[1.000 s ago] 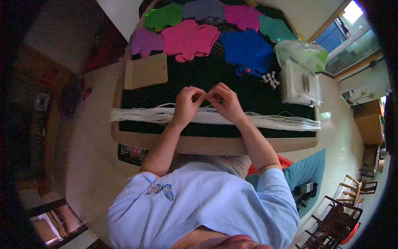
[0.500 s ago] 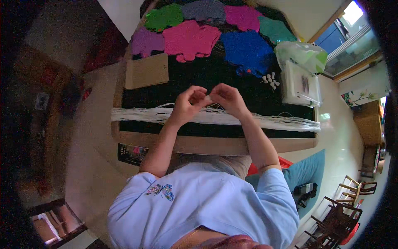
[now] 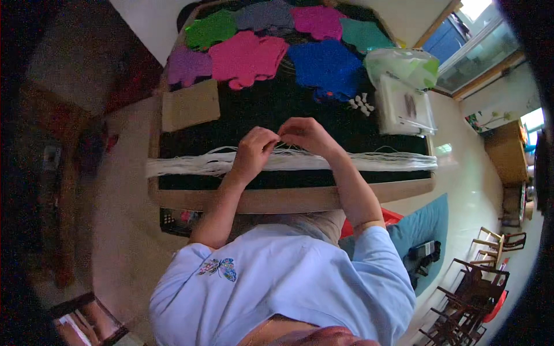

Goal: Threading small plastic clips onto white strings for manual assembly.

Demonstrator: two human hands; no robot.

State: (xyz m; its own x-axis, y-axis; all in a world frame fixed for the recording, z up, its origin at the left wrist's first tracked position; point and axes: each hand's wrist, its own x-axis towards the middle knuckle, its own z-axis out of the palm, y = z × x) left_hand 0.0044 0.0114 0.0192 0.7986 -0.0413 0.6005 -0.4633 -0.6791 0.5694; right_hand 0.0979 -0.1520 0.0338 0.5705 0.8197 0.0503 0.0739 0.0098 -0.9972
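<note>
Strands (image 3: 297,162), white and thin, ran in one long loose bundle across the near part of the table (image 3: 277,200), pretty much side to side, with a few loops sticking up off the top. Both hands were right over the middle of it, tips nearly meeting. Fingers curled in on each, like a pinch, but honestly couldn't tell what, if anything, was between them; whatever it was would've been too tiny to make out.

For fiddly fingertip stuff like that, my guess is a light pinch, small moves and even tension beat yanking. Worth minding those raised loops too, since they looked easy to snag.

Pose-wise, the left hand (image 3: 254,151) sat a bit lower, knuckles up, fingertips angled in toward the right. The right hand (image 3: 309,137) came over flatter, wrist bent, back of the hand up. Elbows were out wide, forearms slanting inward over the table's padded edge.

Further out: a tan flat piece (image 3: 190,106) off to the left, little white bits (image 3: 362,104) and a clear plastic pack (image 3: 404,109) to the right, then pink fabric (image 3: 245,57) and blue fabric (image 3: 326,68) past the hands.
</note>
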